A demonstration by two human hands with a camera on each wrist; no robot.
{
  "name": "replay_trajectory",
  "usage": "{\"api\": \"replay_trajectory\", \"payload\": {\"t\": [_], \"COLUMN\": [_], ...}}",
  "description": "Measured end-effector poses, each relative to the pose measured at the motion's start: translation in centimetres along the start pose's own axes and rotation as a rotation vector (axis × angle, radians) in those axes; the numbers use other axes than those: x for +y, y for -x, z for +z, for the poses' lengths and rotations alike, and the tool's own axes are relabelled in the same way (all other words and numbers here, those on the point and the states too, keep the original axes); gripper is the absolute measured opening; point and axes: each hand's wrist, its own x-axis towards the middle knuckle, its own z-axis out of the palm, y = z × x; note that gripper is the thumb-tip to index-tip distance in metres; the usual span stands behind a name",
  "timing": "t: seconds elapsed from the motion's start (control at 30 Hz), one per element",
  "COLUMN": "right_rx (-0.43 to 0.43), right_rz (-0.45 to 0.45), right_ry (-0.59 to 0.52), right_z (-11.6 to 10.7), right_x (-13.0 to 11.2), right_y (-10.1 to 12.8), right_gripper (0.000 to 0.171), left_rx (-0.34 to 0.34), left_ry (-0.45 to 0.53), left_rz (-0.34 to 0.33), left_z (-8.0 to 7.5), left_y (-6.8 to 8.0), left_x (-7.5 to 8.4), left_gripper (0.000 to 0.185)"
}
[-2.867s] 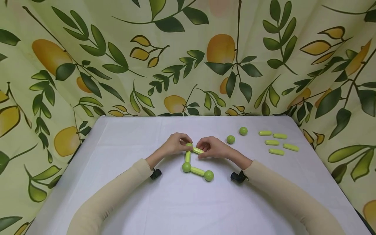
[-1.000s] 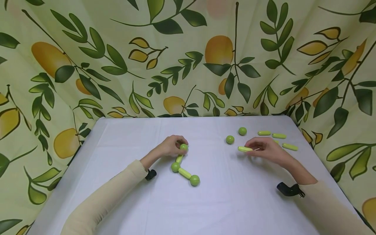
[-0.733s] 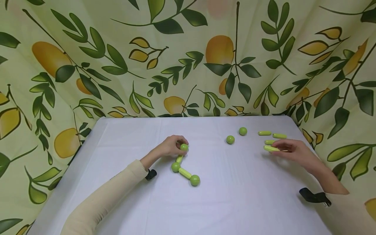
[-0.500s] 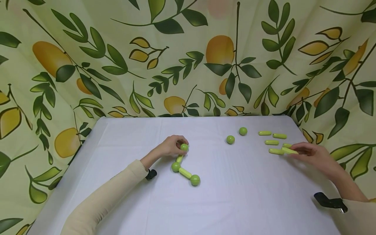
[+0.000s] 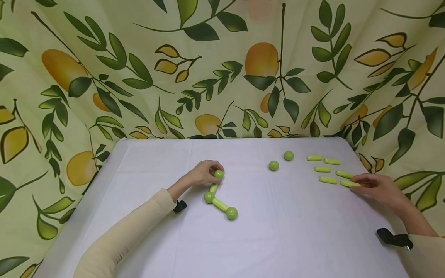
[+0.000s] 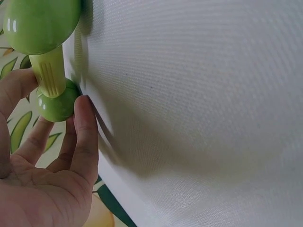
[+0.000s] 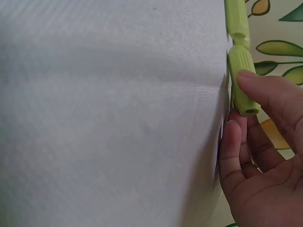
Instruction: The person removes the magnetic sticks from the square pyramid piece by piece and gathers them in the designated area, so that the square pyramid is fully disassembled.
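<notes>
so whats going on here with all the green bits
A person works with green balls and yellow-green rods on a white table. The left hand holds the top ball of a short ball-and-rod chain. The right hand pinches a rod beside the loose rods. Two loose balls lie nearby.

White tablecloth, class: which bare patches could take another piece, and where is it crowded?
Free: the white tablecloth between the green ball-and-rod chain and the two loose green balls, plus the near edge. Crowded: the yellow-green rods by the right hand.
</notes>
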Motion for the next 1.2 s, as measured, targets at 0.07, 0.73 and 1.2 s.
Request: {"api": "replay_trajectory", "payload": {"t": [0.07,0.73,1.2], "right_rx": [-0.006,-0.009,-0.034], "right_rz": [0.002,-0.019,-0.056], "right_ry": [-0.008,0.067,0.044], "right_z": [0.0,-1.2,-0.2], "right_x": [0.0,-1.8,-2.2], "right_y": [0.0,-0.6,-1.1], "right_gripper": [0.033,0.033,0.032], "left_rx": [-0.001,-0.004,0.001], "left_ry": [0.004,0.003,-0.004], "left_rz": [0.003,0.017,0.006], "left_z": [0.0,0.0,0.0], "left_y": [0.0,0.2,0.2], "left_x": [-0.1,0.1,0.2], "left_gripper": [0.031,0.031,0.031]}}
